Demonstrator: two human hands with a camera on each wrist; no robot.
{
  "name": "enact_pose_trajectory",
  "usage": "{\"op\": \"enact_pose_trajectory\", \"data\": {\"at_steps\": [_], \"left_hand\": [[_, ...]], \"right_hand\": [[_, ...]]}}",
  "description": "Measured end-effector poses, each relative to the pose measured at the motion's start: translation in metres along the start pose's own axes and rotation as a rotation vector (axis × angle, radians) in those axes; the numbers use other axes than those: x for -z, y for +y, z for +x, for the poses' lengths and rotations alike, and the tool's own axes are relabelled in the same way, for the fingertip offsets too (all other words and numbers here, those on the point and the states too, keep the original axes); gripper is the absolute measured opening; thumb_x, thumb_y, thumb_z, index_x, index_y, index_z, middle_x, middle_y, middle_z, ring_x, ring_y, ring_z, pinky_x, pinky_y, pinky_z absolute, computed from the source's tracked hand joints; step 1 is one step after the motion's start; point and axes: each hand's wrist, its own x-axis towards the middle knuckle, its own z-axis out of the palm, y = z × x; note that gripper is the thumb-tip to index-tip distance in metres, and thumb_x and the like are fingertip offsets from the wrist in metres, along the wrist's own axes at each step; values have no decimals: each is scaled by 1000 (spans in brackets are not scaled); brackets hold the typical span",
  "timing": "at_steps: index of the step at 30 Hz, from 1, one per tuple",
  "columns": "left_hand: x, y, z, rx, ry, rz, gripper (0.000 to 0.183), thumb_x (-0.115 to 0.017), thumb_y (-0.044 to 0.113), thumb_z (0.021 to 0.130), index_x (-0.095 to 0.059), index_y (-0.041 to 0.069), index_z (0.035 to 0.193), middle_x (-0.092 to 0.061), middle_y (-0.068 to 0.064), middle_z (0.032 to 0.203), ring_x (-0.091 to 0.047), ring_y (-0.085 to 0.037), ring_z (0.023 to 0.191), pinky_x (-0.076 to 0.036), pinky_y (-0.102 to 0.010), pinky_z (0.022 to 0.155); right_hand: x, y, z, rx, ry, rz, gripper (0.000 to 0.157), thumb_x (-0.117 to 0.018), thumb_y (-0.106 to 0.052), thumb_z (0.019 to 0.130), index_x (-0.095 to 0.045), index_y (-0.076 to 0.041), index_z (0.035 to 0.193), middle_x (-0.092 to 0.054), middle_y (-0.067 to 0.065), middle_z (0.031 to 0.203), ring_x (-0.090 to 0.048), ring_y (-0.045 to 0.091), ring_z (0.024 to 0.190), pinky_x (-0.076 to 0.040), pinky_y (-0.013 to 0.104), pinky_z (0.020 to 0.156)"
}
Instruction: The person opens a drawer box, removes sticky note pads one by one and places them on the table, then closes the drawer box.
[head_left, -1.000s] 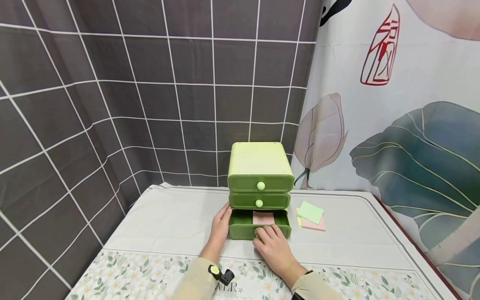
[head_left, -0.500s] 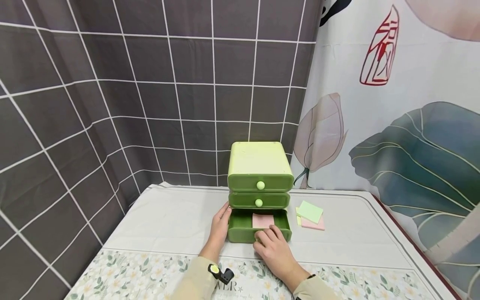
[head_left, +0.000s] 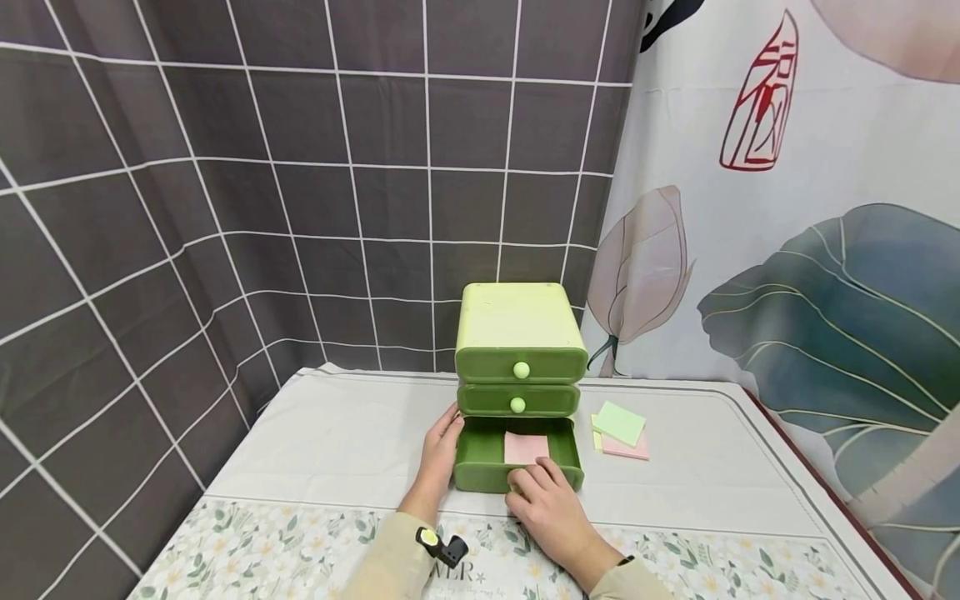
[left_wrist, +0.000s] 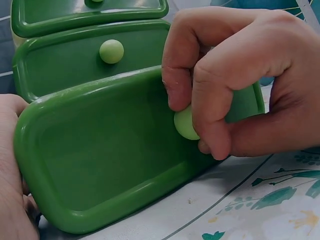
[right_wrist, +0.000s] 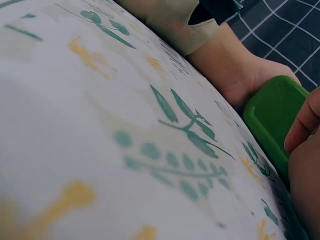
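Note:
A small drawer unit (head_left: 521,315) with a pale yellow-green body and dark green fronts stands on the table. Its bottom drawer (head_left: 478,477) is pulled out, showing a pink sticky note pad (head_left: 525,448) inside. My right hand (head_left: 551,510) pinches that drawer's round light-green knob (left_wrist: 184,125) between thumb and fingers, as the left wrist view shows. Against the unit's lower left side rests my left hand (head_left: 438,454), its fingers extended along the side. The two upper drawers, with the middle knob (head_left: 517,405) and top knob (head_left: 521,370), are closed.
Right of the unit lie overlapping sticky note pads: a green pad (head_left: 621,423) over a pink pad (head_left: 628,448) and a yellow one. A white cloth with a floral front band (head_left: 270,546) covers the table. A dark grid curtain (head_left: 375,208) hangs behind.
The right hand has drawn the bottom drawer further out toward me, uncovering more of the pink pad inside. The left hand has stayed in place at the unit's side.

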Motion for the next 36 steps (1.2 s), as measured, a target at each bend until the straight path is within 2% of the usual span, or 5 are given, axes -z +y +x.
{"op": "enact_pose_trajectory", "data": {"at_steps": [8,20,27,30,36], "left_hand": [[2,-32,18,-11,28,-15,43,-51,15,92,-48,17,134,-45,-7,137,-37,-26,128,-26,-45,106],[2,-30,20,-11,40,-21,44,-52,12,90,-49,18,134,-45,-8,137,-38,-27,127,-27,-45,106],[2,-31,18,-8,34,-28,46,-51,9,91,-46,12,136,-42,-14,138,-37,-31,127,-27,-46,106],[1,-32,18,-20,41,-32,46,-52,8,90,-45,10,136,-41,-16,138,-37,-32,127,-26,-46,106],[-2,-35,18,-22,45,-35,45,-51,6,91,-46,7,135,-42,-18,137,-39,-32,125,-30,-43,105]], "right_hand": [[3,-2,2,0,5,2,24,-39,-11,87,-53,-15,68,-54,1,90,-51,23,81,-43,46,85],[2,-3,3,-4,17,56,32,-35,-17,95,-56,-17,72,-53,1,90,-49,22,79,-43,44,83],[17,13,12,54,159,217,17,-48,-15,87,-64,-14,89,-58,4,96,-54,22,84,-45,40,81],[26,32,20,41,100,256,14,-54,-12,82,-65,-14,91,-59,0,98,-56,19,89,-46,35,83],[36,67,32,18,-205,231,20,-68,-5,75,-67,-17,91,-63,-8,93,-60,11,87,-50,28,77]]}}
